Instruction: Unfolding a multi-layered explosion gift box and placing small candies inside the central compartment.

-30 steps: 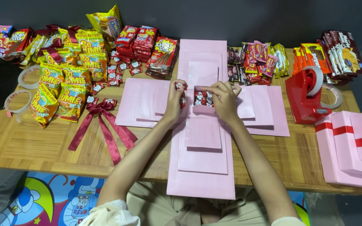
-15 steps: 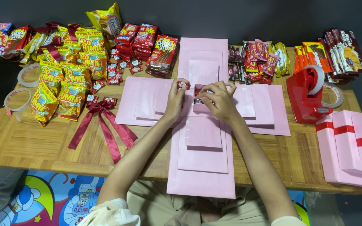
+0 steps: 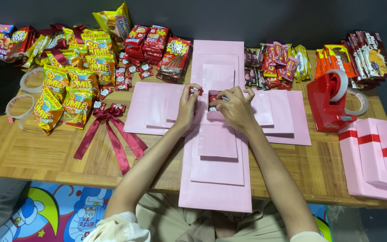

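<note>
An unfolded pink cross-shaped box [image 3: 216,179] with stepped layers lies flat on the wooden table [image 3: 32,152]. At its centre sit several small red wrapped candies [image 3: 213,97]. My left hand [image 3: 188,105] pinches one small red candy at its fingertips, just left of the centre pile. My right hand [image 3: 234,106] rests over the pile, its fingers closed on the candies there. Both forearms reach in from the bottom edge across the near flap.
Yellow snack bags [image 3: 63,96] and red snack packs [image 3: 151,42] crowd the back left. A dark red ribbon bow [image 3: 110,130] lies left of the box. A red tape dispenser [image 3: 328,101] and pink box lids [image 3: 375,157] stand on the right; tape rolls [image 3: 19,107] at far left.
My right hand has shifted slightly left over the candy pile, covering more of it. My left hand stays put with its candy.
</note>
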